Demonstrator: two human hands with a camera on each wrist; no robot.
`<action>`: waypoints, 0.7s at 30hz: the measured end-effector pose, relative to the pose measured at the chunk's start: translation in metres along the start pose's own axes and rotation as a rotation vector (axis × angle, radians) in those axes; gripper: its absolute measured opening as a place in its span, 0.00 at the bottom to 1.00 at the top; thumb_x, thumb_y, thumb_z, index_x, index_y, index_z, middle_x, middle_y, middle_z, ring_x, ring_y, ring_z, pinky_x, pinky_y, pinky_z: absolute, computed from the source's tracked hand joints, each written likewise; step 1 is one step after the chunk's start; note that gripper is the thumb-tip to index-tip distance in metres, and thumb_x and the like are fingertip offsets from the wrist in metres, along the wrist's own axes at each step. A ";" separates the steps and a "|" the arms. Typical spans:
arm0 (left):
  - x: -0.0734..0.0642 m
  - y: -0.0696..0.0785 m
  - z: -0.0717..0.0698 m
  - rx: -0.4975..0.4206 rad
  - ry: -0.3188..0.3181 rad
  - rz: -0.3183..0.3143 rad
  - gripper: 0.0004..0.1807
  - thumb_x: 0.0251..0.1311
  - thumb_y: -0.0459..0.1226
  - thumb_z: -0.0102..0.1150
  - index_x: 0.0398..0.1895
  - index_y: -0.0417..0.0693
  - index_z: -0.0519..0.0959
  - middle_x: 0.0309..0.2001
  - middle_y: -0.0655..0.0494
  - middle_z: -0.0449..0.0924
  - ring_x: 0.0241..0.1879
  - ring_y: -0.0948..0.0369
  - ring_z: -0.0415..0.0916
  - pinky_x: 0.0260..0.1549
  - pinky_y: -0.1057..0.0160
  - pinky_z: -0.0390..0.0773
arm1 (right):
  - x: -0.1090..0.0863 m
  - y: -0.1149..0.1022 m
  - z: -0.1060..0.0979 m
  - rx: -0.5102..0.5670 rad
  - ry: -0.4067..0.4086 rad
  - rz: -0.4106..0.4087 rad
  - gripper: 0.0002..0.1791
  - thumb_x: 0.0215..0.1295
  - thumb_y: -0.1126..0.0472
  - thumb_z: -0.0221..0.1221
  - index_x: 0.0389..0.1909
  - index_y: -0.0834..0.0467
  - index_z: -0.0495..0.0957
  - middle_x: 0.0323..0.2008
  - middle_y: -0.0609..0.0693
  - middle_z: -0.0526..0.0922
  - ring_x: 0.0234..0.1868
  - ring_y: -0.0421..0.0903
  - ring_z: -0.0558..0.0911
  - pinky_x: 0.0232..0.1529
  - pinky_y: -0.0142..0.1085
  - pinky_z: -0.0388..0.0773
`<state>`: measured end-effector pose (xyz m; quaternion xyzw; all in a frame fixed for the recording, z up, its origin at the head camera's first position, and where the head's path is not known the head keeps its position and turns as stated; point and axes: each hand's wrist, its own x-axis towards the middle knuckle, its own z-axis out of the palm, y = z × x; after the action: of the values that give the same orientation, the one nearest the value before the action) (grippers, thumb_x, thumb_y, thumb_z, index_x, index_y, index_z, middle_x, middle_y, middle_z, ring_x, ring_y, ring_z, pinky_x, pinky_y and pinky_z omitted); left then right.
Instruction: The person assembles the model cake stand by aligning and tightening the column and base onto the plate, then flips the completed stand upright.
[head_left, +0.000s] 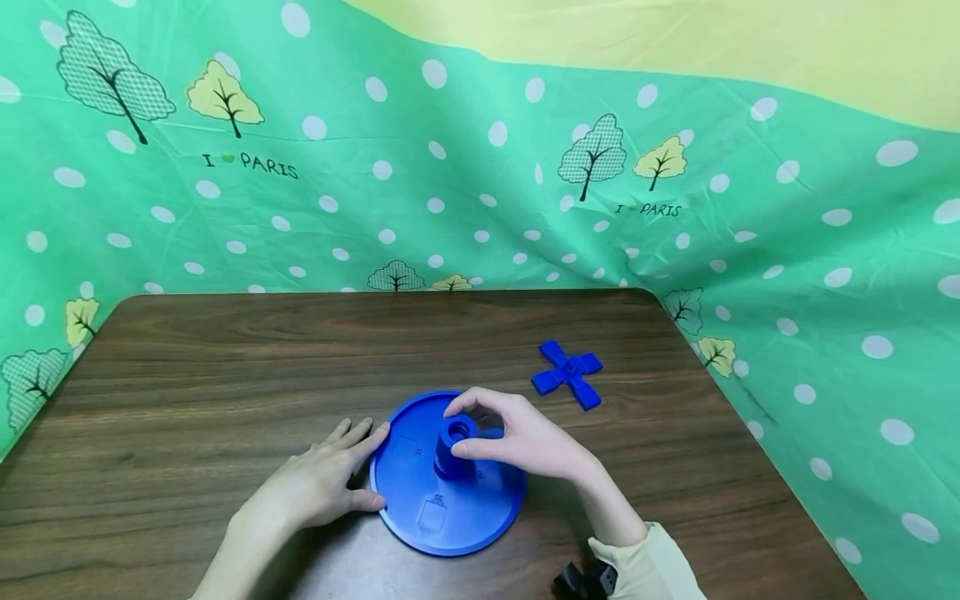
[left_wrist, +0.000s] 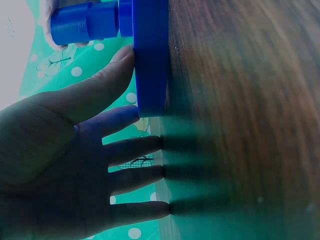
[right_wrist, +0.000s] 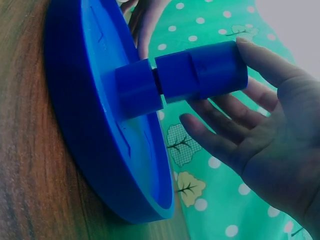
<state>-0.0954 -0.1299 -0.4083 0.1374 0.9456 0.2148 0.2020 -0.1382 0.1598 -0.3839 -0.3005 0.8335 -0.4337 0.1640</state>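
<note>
A blue round disc (head_left: pixel 480 525) with a raised rim lies on the table, a short post (right_wrist: pixel 139 89) standing at its middle. On top of that post sits a blue stepped hollow cylinder (head_left: pixel 456 432), with a narrow gap between the two in the right wrist view. My right hand (head_left: pixel 517 433) holds the cylinder's upper end between thumb and fingers. At the disc's left edge, my left hand (head_left: pixel 318 479) touches the rim with its thumb and index finger, its fingers spread and fairly straight. Its other fingertips rest on the table in the left wrist view.
A blue cross-shaped piece (head_left: pixel 570 372) lies flat on the wooden table (head_left: pixel 225 375), behind and right of the disc. A black device (head_left: pixel 585 579) is at the right wrist. Green dotted cloth (head_left: pixel 450 183) hangs behind the table and along its right side.
</note>
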 end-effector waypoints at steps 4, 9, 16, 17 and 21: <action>0.001 0.000 0.000 0.002 -0.002 -0.006 0.52 0.55 0.62 0.70 0.81 0.60 0.60 0.82 0.43 0.55 0.81 0.36 0.49 0.61 0.16 0.58 | 0.000 -0.002 0.003 -0.038 0.033 0.014 0.23 0.65 0.49 0.70 0.59 0.43 0.77 0.56 0.39 0.83 0.59 0.40 0.80 0.64 0.45 0.77; 0.000 0.001 0.000 0.000 0.001 -0.005 0.52 0.55 0.62 0.70 0.81 0.60 0.60 0.82 0.44 0.55 0.81 0.36 0.49 0.61 0.16 0.58 | -0.001 -0.002 0.001 -0.010 -0.014 0.002 0.29 0.69 0.50 0.67 0.69 0.38 0.71 0.67 0.43 0.79 0.69 0.41 0.76 0.71 0.52 0.73; 0.001 0.002 0.001 -0.015 -0.004 -0.005 0.52 0.55 0.61 0.71 0.81 0.59 0.60 0.82 0.44 0.55 0.81 0.36 0.47 0.61 0.15 0.56 | -0.004 0.003 -0.004 0.058 -0.133 -0.023 0.29 0.76 0.51 0.58 0.75 0.38 0.66 0.71 0.40 0.75 0.75 0.43 0.71 0.75 0.48 0.69; 0.001 0.002 0.001 -0.015 -0.004 -0.005 0.52 0.55 0.61 0.71 0.81 0.59 0.60 0.82 0.44 0.55 0.81 0.36 0.47 0.61 0.15 0.56 | -0.004 0.004 -0.004 0.057 -0.144 -0.019 0.29 0.77 0.51 0.57 0.75 0.38 0.66 0.71 0.39 0.74 0.75 0.43 0.71 0.75 0.46 0.70; 0.000 0.002 0.001 -0.010 -0.002 -0.008 0.52 0.55 0.61 0.71 0.81 0.59 0.60 0.82 0.44 0.55 0.81 0.36 0.48 0.61 0.15 0.57 | -0.002 0.005 -0.002 0.058 -0.154 0.000 0.27 0.77 0.51 0.56 0.74 0.41 0.68 0.73 0.39 0.73 0.75 0.43 0.72 0.74 0.42 0.71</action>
<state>-0.0950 -0.1279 -0.4084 0.1327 0.9449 0.2187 0.2043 -0.1399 0.1645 -0.3863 -0.3281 0.8055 -0.4330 0.2365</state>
